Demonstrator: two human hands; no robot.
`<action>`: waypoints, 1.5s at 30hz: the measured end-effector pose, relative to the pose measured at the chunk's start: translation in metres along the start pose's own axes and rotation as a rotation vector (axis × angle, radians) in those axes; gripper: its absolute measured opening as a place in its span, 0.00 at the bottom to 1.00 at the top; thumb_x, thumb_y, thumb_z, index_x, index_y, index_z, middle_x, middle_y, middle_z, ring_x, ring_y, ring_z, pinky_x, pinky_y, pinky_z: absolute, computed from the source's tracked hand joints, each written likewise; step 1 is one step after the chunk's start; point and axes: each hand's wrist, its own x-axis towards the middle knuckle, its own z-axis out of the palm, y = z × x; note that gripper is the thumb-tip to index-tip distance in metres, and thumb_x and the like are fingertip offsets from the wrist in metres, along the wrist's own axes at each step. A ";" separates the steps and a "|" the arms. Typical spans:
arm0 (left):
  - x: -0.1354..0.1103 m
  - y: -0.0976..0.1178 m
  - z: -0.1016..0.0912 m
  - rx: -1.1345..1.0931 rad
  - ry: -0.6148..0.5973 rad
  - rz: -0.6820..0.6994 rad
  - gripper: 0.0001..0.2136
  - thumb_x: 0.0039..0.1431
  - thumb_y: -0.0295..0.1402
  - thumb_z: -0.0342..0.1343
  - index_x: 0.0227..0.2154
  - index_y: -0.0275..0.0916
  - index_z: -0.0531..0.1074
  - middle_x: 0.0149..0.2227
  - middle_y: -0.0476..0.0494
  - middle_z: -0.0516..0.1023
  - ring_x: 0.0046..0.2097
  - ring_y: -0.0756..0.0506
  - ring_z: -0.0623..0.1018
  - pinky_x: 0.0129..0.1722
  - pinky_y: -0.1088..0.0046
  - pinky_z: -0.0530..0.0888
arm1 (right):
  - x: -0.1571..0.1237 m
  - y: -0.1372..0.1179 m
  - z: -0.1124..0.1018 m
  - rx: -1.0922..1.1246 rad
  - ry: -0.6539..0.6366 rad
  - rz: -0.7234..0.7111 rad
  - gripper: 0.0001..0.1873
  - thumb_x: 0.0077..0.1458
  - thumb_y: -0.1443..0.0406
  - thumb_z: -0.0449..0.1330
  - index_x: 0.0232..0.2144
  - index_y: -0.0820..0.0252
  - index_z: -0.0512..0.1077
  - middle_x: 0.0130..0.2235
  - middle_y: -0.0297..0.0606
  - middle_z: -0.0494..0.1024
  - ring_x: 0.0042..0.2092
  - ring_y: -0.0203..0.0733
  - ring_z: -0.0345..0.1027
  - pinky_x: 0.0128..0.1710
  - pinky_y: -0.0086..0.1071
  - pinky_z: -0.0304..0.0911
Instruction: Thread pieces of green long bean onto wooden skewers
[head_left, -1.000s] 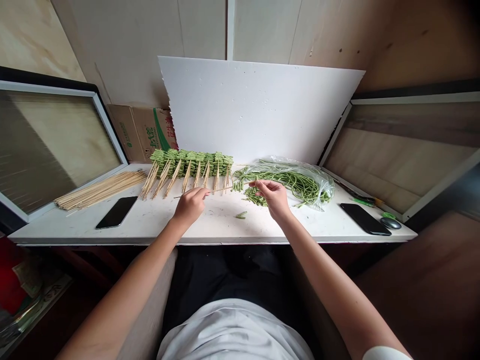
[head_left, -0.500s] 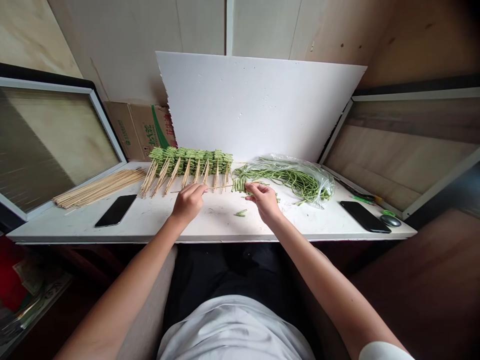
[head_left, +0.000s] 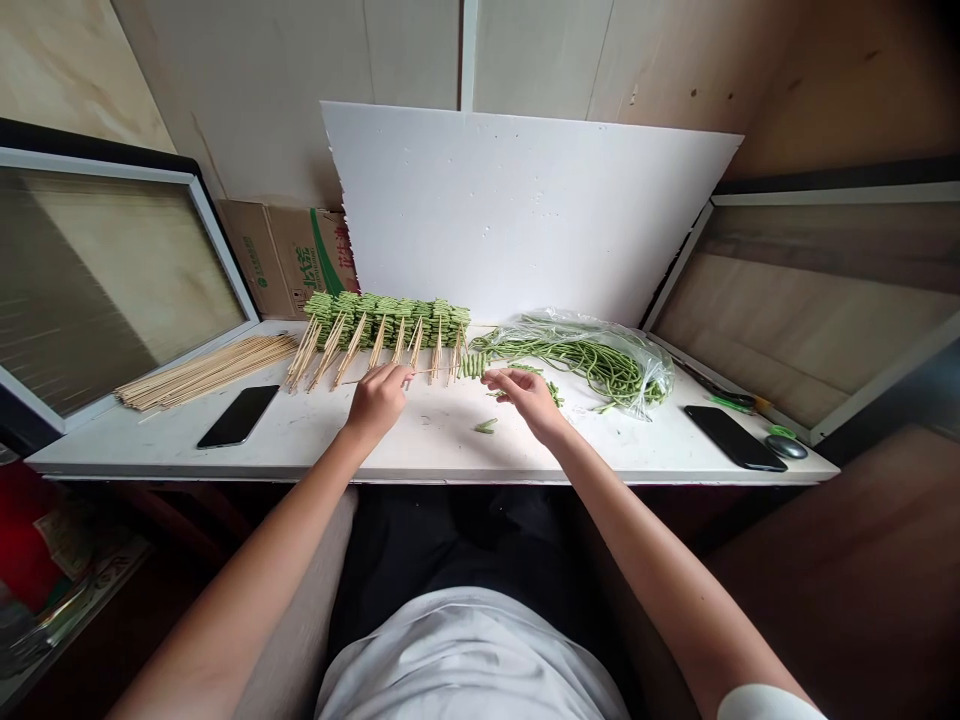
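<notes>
My left hand (head_left: 379, 400) pinches a thin bamboo skewer (head_left: 435, 372) that runs to the right. Near the skewer's right end sits a short cluster of folded green long beans (head_left: 472, 366). My right hand (head_left: 529, 395) is just right of that cluster, and its fingers seem to pinch a strand of long bean (head_left: 551, 388) that trails from under the palm. A row of finished bean skewers (head_left: 386, 312) lies beyond my left hand, with bare sticks pointing towards me. A clear plastic bag of long beans (head_left: 592, 355) lies to the right.
The white table (head_left: 450, 450) holds a bundle of bamboo skewers (head_left: 206, 372), black phones (head_left: 238, 416) (head_left: 735, 438), a bean scrap (head_left: 485, 426), scissors (head_left: 724, 402) and a computer mouse (head_left: 786, 447). A white foam board (head_left: 525, 210) and a cardboard box (head_left: 289, 262) stand behind.
My right hand has moved right, away from the bean cluster on the skewer, while the left hand stays nearly still. The cluster on the skewer looks longer than one second ago.
</notes>
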 end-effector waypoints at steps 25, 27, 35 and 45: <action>0.005 -0.003 -0.005 -0.079 -0.054 -0.096 0.18 0.56 0.15 0.47 0.40 0.39 0.77 0.37 0.42 0.83 0.41 0.43 0.82 0.39 0.70 0.78 | 0.013 0.014 -0.031 0.353 0.099 0.036 0.23 0.43 0.50 0.78 0.37 0.54 0.82 0.39 0.38 0.83 0.42 0.44 0.76 0.41 0.35 0.73; 0.006 0.001 -0.006 -0.076 -0.041 -0.078 0.19 0.55 0.14 0.47 0.40 0.39 0.77 0.37 0.42 0.83 0.40 0.43 0.82 0.39 0.70 0.78 | 0.011 0.009 -0.030 0.474 0.068 0.053 0.22 0.44 0.50 0.78 0.38 0.53 0.81 0.38 0.35 0.81 0.40 0.40 0.74 0.39 0.32 0.72; 0.009 0.011 -0.010 -0.118 -0.014 -0.063 0.19 0.56 0.13 0.46 0.40 0.38 0.77 0.37 0.42 0.82 0.40 0.43 0.82 0.40 0.69 0.78 | 0.012 0.002 -0.027 0.628 0.116 0.110 0.26 0.40 0.49 0.80 0.36 0.53 0.77 0.33 0.32 0.77 0.33 0.37 0.71 0.33 0.29 0.71; 0.007 0.012 -0.007 -0.119 -0.025 -0.044 0.20 0.53 0.12 0.45 0.38 0.37 0.76 0.37 0.42 0.83 0.38 0.43 0.82 0.38 0.69 0.78 | 0.011 0.002 -0.024 0.656 0.077 0.087 0.22 0.45 0.49 0.78 0.34 0.53 0.76 0.31 0.31 0.77 0.33 0.35 0.70 0.31 0.28 0.69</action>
